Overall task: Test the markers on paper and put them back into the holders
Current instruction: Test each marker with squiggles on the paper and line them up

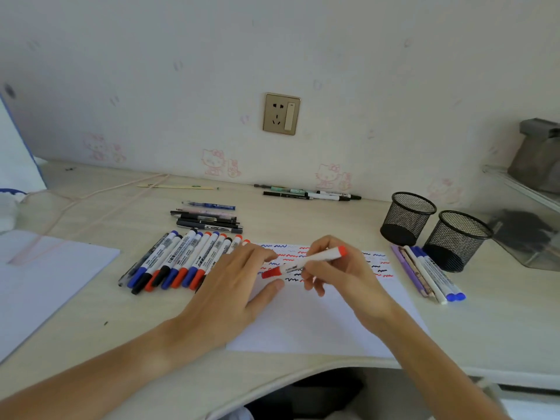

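Your right hand fingers pinch the red marker over the paper, its long axis running left to the cap beside your flat, relaxed left hand.

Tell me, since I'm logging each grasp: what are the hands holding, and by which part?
The right hand pinches a red marker around the middle of its white barrel. The left hand holds nothing; it rests flat on the paper.
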